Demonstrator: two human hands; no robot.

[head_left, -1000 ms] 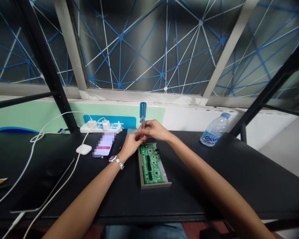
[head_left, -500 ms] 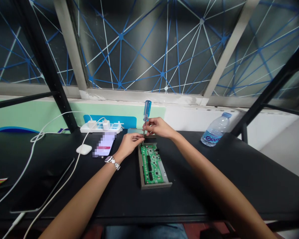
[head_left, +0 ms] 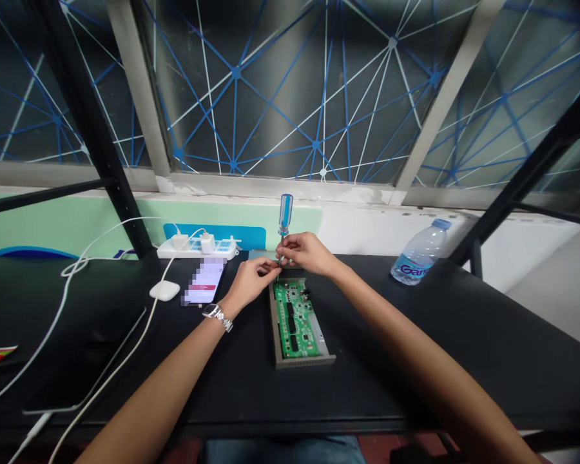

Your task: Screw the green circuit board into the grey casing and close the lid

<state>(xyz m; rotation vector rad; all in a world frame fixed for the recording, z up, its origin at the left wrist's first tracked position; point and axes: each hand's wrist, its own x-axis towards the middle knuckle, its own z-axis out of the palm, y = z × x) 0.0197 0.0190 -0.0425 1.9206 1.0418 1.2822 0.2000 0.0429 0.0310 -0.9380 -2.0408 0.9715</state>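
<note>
A screwdriver (head_left: 285,211) with a clear blue handle stands nearly upright over the far left corner of a green circuit board (head_left: 297,322). The board lies in an open grey-brown metal case (head_left: 304,363) on the black table. My right hand (head_left: 309,253) pinches the screwdriver's shaft just under the handle. Lower down, my left hand (head_left: 251,278) has its thumb and fingertips closed around the shaft near the tip. Fingers partly cover the shaft, and whatever the tip touches is too small to tell.
Left of the case lie a lit phone (head_left: 207,281), a white earbud case (head_left: 165,290) and a dark tablet (head_left: 84,367) with white cables. A power strip (head_left: 198,247) sits by the wall. At right stands a water bottle (head_left: 420,252) beside a black frame post (head_left: 475,258).
My right hand sits slightly lower on the shaft, and the screwdriver is a touch more upright. My left hand and the board look nearly unchanged, apart from a slight shift of the view.
</note>
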